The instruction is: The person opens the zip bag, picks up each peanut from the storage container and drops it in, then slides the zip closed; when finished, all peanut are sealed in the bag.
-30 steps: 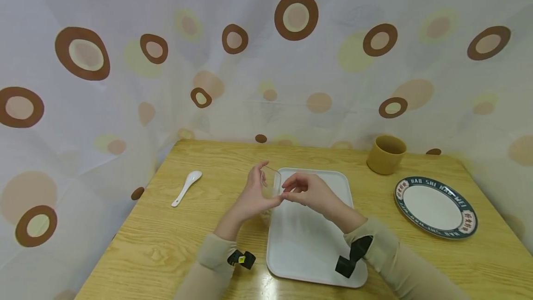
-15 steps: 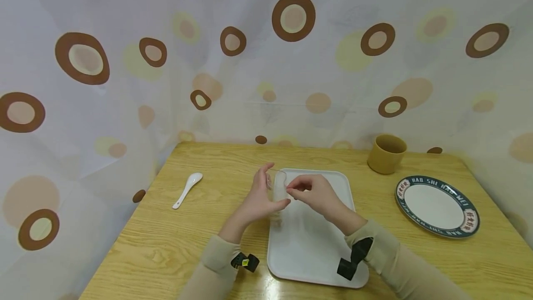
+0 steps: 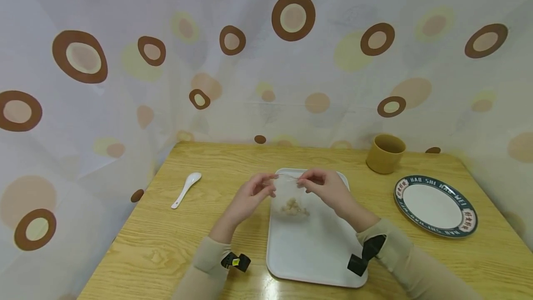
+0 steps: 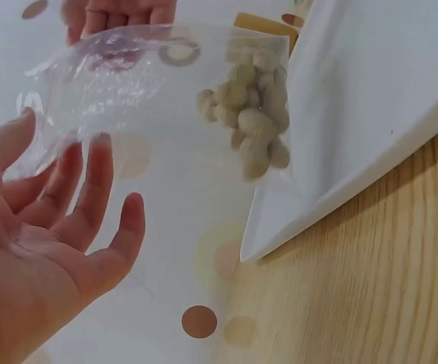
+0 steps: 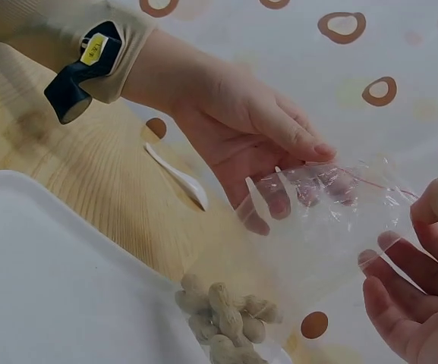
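A clear plastic zip bag point(image 3: 286, 191) with several unshelled peanuts point(image 4: 255, 114) at its bottom hangs between my hands above the white tray point(image 3: 310, 253). My left hand point(image 3: 243, 202) holds the left end of the bag's top edge; the right wrist view has its thumb in front and its fingers behind the film. The opposite end is pinched by my right hand point(image 3: 331, 192), thumb against forefinger. A thin red line point(image 5: 363, 180) runs along the bag's top between the two hands. The peanuts lie bunched together inside.
A white spoon point(image 3: 187, 190) lies on the wooden table point(image 3: 158, 249) to the left. Right of the tray are a mustard-yellow cup point(image 3: 385, 156) and a white plate with a dark green lettered rim point(image 3: 400, 212). A patterned curtain point(image 3: 258, 68) stands behind the table.
My hands have moved apart, the right one shifting right and the left one slightly left. The bag has turned to face me, spread between them, and its peanuts now show over the tray.
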`<state>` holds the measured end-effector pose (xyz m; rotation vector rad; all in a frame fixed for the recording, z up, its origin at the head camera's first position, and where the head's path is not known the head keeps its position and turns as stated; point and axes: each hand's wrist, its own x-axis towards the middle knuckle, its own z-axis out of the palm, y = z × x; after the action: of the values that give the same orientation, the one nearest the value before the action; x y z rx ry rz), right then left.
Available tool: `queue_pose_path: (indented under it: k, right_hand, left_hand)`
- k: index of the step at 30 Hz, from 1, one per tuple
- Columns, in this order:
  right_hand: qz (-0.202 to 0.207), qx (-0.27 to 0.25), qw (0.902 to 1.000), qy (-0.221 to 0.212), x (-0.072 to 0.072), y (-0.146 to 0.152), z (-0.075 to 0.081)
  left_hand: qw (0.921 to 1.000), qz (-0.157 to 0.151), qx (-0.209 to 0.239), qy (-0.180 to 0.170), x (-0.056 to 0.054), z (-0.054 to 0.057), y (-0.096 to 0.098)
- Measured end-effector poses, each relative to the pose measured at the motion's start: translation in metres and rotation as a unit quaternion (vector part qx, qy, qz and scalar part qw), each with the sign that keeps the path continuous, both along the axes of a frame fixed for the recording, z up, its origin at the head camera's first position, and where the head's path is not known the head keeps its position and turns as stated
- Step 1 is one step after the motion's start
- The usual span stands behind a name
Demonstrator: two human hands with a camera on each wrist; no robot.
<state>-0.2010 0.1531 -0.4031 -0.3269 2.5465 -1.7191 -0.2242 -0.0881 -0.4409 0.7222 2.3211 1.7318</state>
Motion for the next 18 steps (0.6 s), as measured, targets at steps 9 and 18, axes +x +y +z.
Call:
queue_pose_path:
  k: [9,18]
  right_hand:
    - [0.027,-0.011,0.9995,0.004,0.001,0.012,-0.001]
    - [0.03,-0.013,0.9993,-0.016,0.005,0.017,0.0]
  left_hand:
    - [0.9973,0.042,-0.03,0.052,0.002,0.011,-0.002]
    - [0.9914,0.052,-0.044,0.112,0.007,0.023,0.002]
